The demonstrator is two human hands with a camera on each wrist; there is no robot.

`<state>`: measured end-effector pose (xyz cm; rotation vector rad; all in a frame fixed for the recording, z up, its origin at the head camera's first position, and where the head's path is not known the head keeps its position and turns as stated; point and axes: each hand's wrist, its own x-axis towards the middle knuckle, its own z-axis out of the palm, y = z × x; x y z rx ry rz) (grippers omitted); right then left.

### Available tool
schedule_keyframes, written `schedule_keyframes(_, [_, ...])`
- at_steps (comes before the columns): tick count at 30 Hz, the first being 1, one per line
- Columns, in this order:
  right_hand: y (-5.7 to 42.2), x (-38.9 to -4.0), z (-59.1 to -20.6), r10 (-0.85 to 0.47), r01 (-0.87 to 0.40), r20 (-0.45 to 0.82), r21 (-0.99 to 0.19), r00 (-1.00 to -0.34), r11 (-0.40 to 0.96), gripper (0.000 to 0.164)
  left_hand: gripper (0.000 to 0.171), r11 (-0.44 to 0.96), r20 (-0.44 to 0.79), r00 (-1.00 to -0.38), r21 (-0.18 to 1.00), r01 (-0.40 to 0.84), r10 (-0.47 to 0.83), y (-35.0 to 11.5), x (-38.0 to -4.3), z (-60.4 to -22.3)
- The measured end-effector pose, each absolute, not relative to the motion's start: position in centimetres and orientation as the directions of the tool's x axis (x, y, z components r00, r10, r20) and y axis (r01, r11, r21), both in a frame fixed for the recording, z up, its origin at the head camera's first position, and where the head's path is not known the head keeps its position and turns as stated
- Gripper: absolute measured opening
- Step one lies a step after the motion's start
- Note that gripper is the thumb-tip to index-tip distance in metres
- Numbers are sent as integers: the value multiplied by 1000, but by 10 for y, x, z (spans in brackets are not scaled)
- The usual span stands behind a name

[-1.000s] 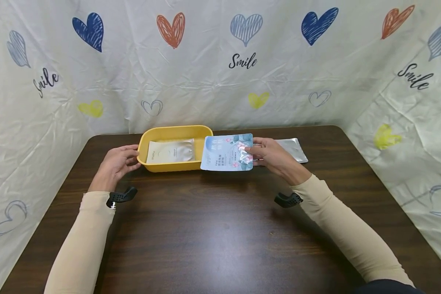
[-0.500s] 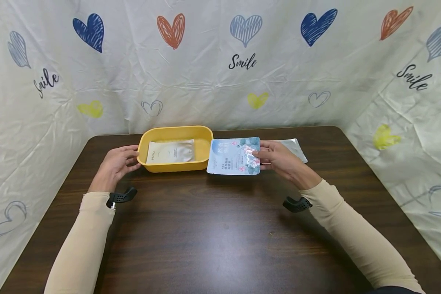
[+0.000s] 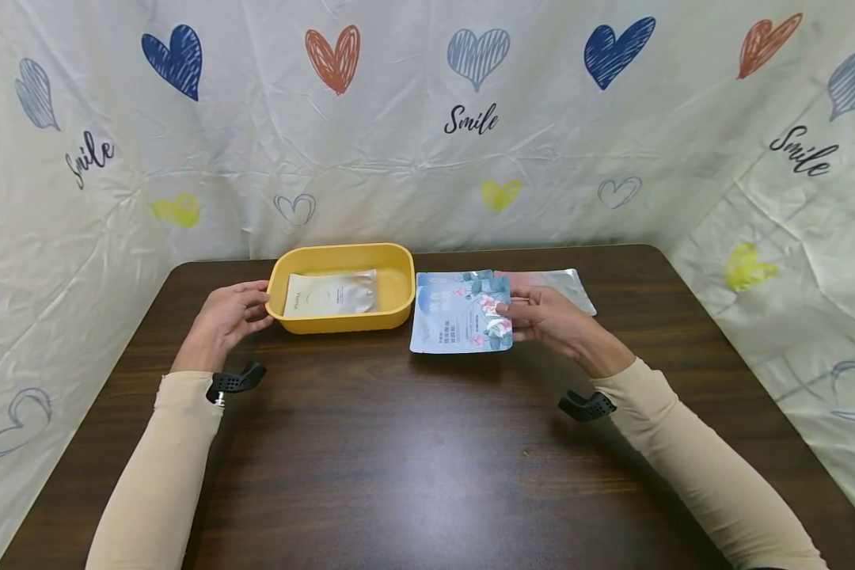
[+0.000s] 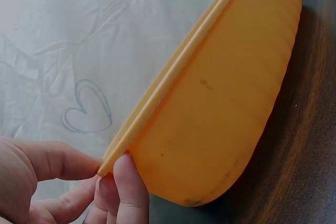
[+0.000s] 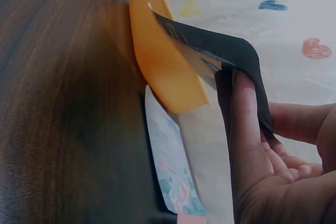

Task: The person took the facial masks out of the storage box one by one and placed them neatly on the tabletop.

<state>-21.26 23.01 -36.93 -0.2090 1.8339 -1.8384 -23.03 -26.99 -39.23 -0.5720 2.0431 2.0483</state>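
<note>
In the head view my left hand (image 3: pixel 228 318) pinches the left end of a yellow plastic tray (image 3: pixel 336 322) by its rim. A white and silver packet (image 3: pixel 331 294) lies in the tray. My right hand (image 3: pixel 559 326) holds a light blue face mask packet (image 3: pixel 459 323) with pink flowers by its right edge, to the right of the tray. The right wrist view catches its underside as a dark bent sheet. Below it a second blue floral packet (image 5: pixel 170 156) lies on the table, mostly covered in the head view.
A pink and silver packet (image 3: pixel 566 286) lies on the table behind my right hand, partly overlapped. The dark wooden table (image 3: pixel 399 459) stretches toward me. A white cloth (image 3: pixel 399 190) with printed hearts hangs at the back and both sides.
My right hand has brought the face mask packet from over the tray's right end toward the right and nearer to me. The left hand and tray have stayed put.
</note>
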Motion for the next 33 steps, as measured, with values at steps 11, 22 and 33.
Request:
schedule_keyframes(11, [226,-208,-387,-497,290,-301,-952,-814,102,43,51,-41,-394,-911,919,-392,-123,-269,-229,-392])
schedule_keyframes(22, [223,-206,-398,-425,274,-372,-921,-825,276,43,51,-24,-388,-913,921,-388,-124,-269,-229,-391])
schedule_keyframes(33, [224,-204,-397,-386,221,-413,-864,-825,452,41,50,-21,-387,-914,922,-387,-120,-269,-229,-390])
